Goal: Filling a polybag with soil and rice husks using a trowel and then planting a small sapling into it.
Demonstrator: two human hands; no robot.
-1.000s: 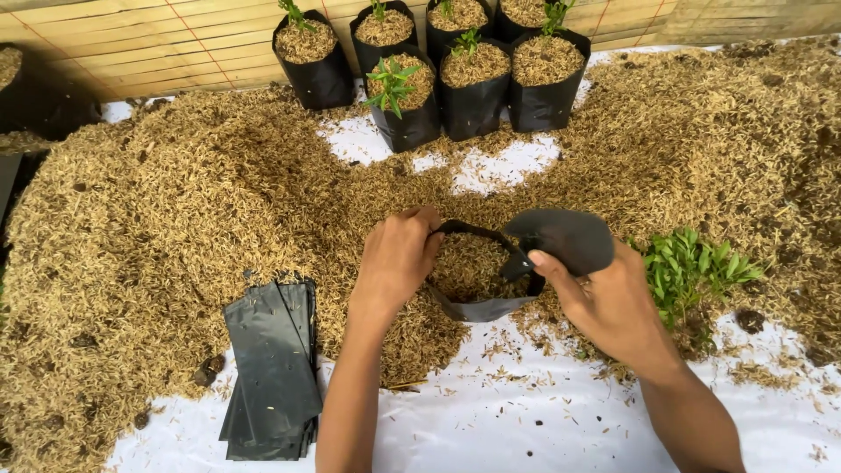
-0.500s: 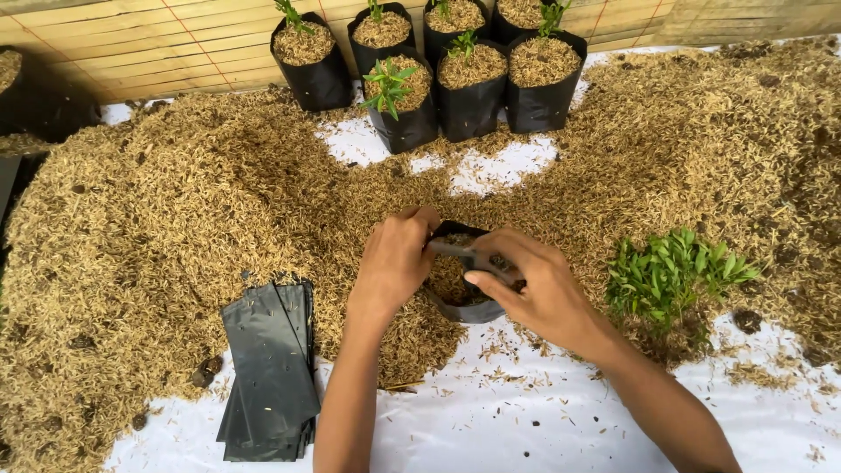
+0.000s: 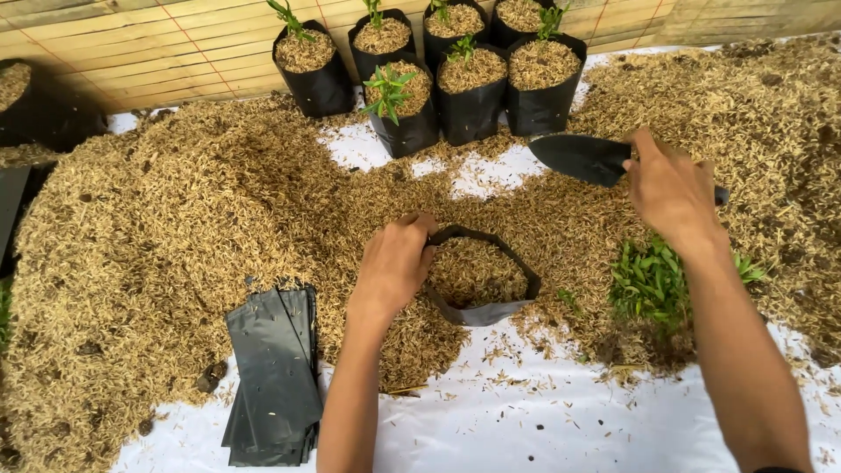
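The left hand (image 3: 396,263) grips the near-left rim of a black planting bag (image 3: 480,280), fingers curled over the edge and thumb outside, holding its mouth open. The bag stands at the front edge of a broad heap of rice husk (image 3: 175,228) and is filled with husk almost to the rim. The right hand (image 3: 670,186) is closed around the handle of a black trowel (image 3: 580,158), raised above the heap to the right of and beyond the bag, blade pointing left. The blade appears empty. A bunch of green seedlings (image 3: 653,280) lies just below the right forearm, on the husk. A flat stack of empty black bags (image 3: 273,377) lies to the left of the left arm, partly on the white sheet (image 3: 526,420). Filled bags with seedlings (image 3: 412,105) stand in a cluster at the far side, against a bamboo mat wall (image 3: 175,44).
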